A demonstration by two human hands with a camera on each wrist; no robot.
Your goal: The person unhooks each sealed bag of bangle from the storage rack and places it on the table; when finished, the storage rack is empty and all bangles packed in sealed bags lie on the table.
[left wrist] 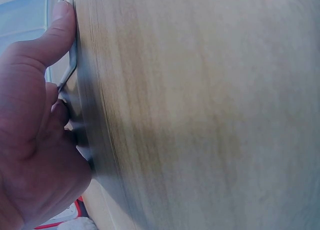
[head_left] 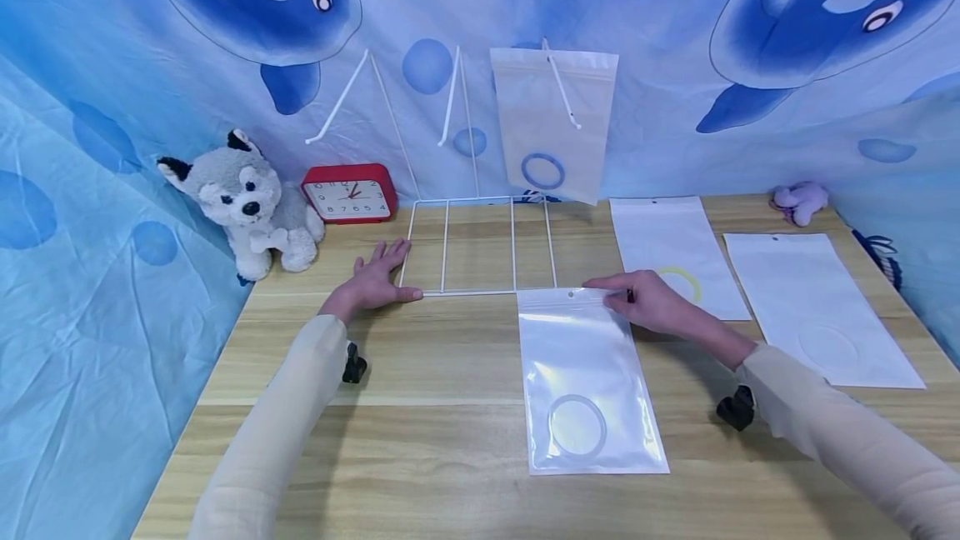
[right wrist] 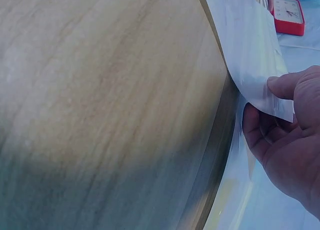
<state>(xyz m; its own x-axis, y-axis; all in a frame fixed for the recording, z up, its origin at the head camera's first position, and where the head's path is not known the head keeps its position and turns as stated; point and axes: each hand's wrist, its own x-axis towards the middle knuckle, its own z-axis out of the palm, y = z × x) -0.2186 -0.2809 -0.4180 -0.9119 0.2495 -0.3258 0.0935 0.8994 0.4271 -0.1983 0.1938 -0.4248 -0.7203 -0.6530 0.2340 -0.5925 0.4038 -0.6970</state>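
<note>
My left hand (head_left: 373,280) rests at the near left corner of a white wire display rack (head_left: 480,293), thumb along its front bar and the other fingers spread over its left side. In the left wrist view, the straight thumb (left wrist: 59,29) touches the wire. My right hand (head_left: 654,302) pinches the top right corner of a white zip bag (head_left: 585,357) between thumb and fingers. This bag has a hang hole at its top and a pale ring shape near its bottom. Its top edge overlaps the rack's front bar, and the right wrist view shows the held corner (right wrist: 260,84) bent upward.
Another zip bag (head_left: 517,123) with a blue ring hangs on the rack's right hook; two more hooks stand to its left. Two flat bags, one with a yellow ring (head_left: 686,282), lie at right. A plush husky (head_left: 240,198), red clock (head_left: 349,192) and purple toy (head_left: 801,202) line the back.
</note>
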